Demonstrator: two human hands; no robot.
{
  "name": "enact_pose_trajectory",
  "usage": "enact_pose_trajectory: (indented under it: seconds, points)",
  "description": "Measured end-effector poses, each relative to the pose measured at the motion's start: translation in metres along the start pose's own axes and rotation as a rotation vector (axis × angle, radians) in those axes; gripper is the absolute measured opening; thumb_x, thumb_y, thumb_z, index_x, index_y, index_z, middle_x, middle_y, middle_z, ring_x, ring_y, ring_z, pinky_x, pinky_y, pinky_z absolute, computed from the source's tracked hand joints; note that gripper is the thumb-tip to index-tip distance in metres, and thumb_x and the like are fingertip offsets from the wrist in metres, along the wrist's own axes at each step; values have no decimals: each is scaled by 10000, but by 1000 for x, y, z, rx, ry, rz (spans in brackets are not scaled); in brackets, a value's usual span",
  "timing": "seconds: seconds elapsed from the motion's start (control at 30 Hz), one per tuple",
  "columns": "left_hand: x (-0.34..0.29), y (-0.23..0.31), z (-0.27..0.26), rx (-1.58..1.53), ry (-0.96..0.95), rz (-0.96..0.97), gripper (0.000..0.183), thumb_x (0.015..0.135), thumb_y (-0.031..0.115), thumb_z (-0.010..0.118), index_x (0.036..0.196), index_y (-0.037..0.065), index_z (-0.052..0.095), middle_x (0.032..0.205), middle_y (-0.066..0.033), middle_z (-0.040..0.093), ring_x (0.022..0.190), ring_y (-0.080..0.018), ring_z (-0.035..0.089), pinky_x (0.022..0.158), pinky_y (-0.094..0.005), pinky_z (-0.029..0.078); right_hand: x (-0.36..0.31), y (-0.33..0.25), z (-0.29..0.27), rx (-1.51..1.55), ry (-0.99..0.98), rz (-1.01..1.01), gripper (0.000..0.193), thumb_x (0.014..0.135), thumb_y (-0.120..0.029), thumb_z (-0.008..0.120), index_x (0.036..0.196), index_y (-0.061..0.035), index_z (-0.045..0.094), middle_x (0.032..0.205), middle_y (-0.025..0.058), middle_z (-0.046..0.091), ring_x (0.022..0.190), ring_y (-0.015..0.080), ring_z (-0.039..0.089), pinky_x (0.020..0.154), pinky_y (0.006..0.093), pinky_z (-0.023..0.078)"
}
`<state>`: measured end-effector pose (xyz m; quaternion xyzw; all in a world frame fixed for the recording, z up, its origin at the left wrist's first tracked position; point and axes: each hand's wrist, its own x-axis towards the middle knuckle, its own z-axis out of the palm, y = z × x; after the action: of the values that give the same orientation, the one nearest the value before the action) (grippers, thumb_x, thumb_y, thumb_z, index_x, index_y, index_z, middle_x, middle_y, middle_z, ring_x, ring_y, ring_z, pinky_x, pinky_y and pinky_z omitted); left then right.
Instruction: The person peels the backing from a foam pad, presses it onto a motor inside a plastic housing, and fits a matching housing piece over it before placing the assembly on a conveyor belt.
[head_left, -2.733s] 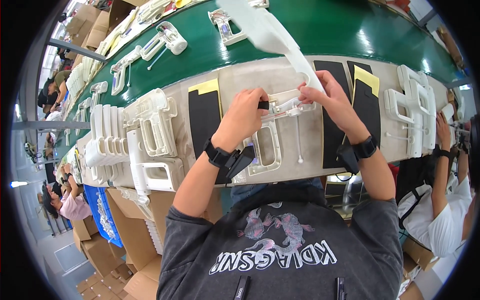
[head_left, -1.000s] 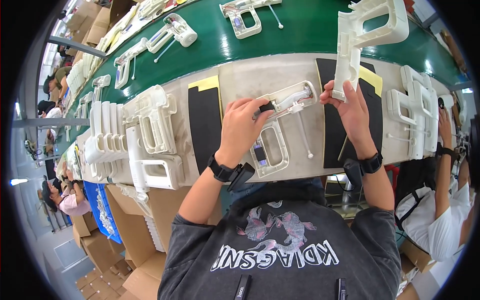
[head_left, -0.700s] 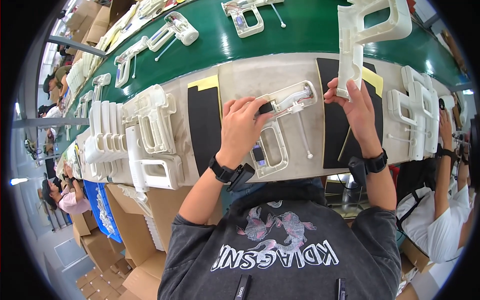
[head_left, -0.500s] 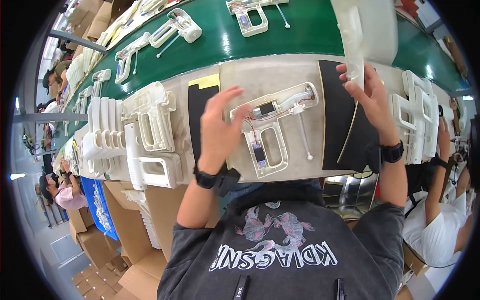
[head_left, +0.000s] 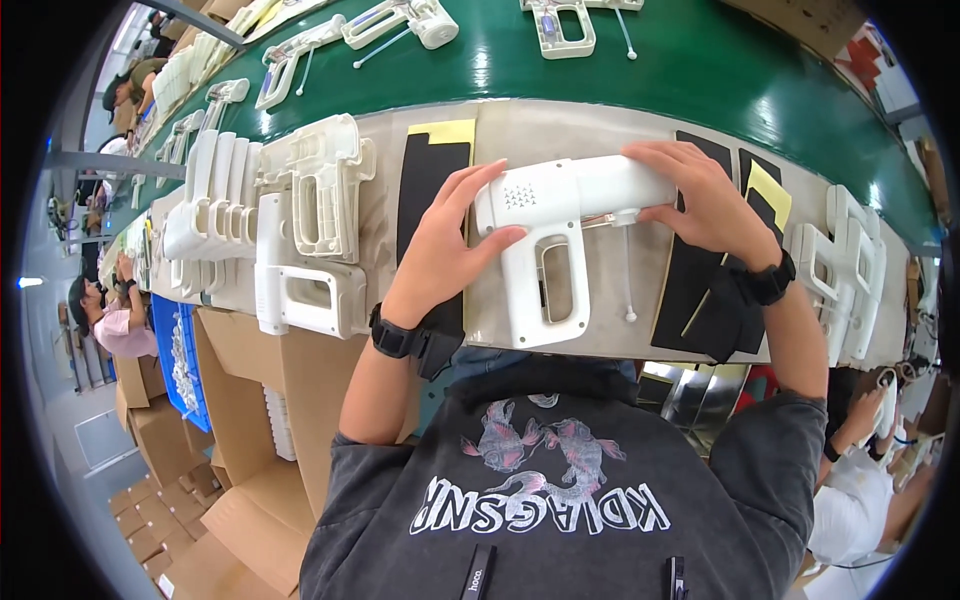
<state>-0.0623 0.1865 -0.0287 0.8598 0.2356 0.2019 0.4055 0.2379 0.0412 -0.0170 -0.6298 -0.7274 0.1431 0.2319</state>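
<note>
A white gun-shaped plastic housing (head_left: 549,237) lies on the worktable in front of me, its smooth outer shell facing up. The shell covers the half whose wiring lay open. A little wiring shows through a gap under the barrel, beside the looped handle. My left hand (head_left: 447,246) grips the rounded left end, thumb below and fingers above. The right end is gripped by my right hand (head_left: 703,203), with its fingers over the top and its thumb underneath. A thin white rod (head_left: 628,275) with a ball tip sticks out below the barrel toward me.
Black mats (head_left: 432,185) with yellow edges flank the housing. White shells stand stacked at the left (head_left: 325,190) and right (head_left: 840,270). Beyond runs a green conveyor belt (head_left: 480,60) with open gun-shaped units. Cardboard boxes (head_left: 245,400) sit lower left; co-workers sit on both sides.
My right hand has brought a white shell down from the upper right onto the open half. My left hand has come to its left end. The view has shifted slightly.
</note>
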Motion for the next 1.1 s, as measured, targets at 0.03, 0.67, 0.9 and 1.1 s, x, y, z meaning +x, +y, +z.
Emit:
enact_pose_trajectory:
  seconds: [0.03,0.67,0.9,1.1]
  points:
    - [0,0,-1,-2,0,-1,652,848,197,804,1421,46,532,1398,-150,553,1267,-319,561,1068,-381,448,0,0,2,19,-3,6,713,715,-43,822,1379,-63,564,1329,173,611,1226,373,555,1057,429,448]
    - [-8,-6,25,96,-89,-142,653,864,204,788,1404,25,467,1358,-197,565,1285,-382,520,1069,-448,441,-6,26,26,9,-49,-63,742,789,-79,798,1471,-103,506,1399,141,565,1262,346,535,1092,426,423]
    - [21,-3,19,78,-350,-204,751,796,171,829,1398,-13,419,1249,-249,591,1230,-391,556,1043,-433,453,2,41,3,178,-302,10,653,865,-250,785,1446,-100,529,1242,169,601,1132,355,575,988,422,468]
    - [35,-3,14,-366,-377,-320,932,698,87,866,1487,23,373,1220,-131,576,1157,-242,574,1007,-354,473,-16,36,-7,385,-208,153,701,821,-346,843,1325,2,501,1210,168,623,1115,267,607,968,370,479]
